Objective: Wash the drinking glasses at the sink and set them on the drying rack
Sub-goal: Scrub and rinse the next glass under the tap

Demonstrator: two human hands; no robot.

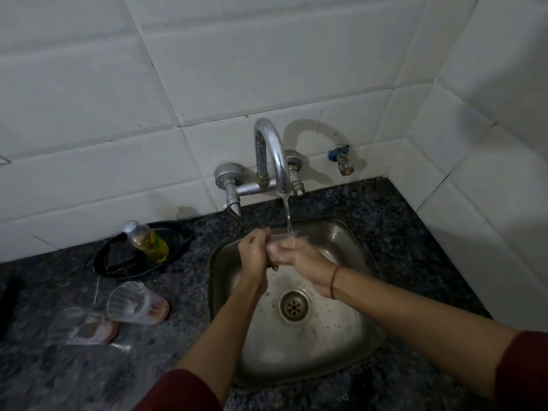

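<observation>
Over the steel sink (350, 336), both my hands hold a clear drinking glass (289, 236) under the running water from the chrome tap (271, 155). My left hand (255, 253) grips the glass from the left. My right hand (299, 259) wraps around it from the right, a red thread on its wrist. Most of the glass is hidden by my fingers. Two more clear glasses lie on their sides on the dark granite counter to the left: one (136, 304) nearer the sink, another (83, 326) further left.
A bottle of yellow dish liquid (148, 241) lies in a black oval dish (118, 262) at the back left. A small wall valve (342, 160) sits right of the tap. White tiled walls close the back and right. A dark object (9, 304) lies at the far left edge.
</observation>
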